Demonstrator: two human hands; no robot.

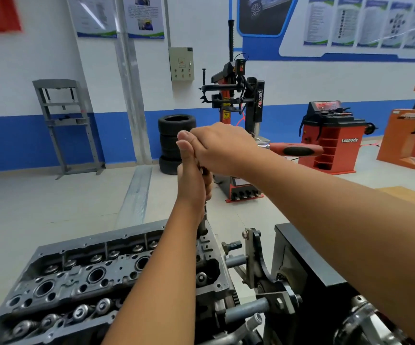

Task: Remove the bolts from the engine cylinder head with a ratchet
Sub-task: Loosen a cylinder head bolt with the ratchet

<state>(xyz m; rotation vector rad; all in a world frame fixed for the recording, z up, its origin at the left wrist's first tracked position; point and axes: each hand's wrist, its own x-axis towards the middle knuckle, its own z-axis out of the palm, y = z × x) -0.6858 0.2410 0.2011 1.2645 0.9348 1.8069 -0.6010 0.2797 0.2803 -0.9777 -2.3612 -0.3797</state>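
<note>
The grey engine cylinder head [81,277] lies in front of me on a stand, its valve springs and plug holes showing. A ratchet stands upright on a long extension [203,220] that drops to the head's far right corner. My left hand [192,180] grips the extension shaft, thumb pointing up. My right hand [222,148] covers the ratchet head at the top, fingers curled over it. The ratchet's red and black handle [297,149] sticks out to the right, free of both hands. The bolt under the socket is hidden.
The black engine stand [298,255] with its mounting arms and bolts sits to the right of the head. Farther off stand a tyre changer [238,115], stacked tyres [174,143], a red wheel balancer [331,138] and a grey press frame [64,120].
</note>
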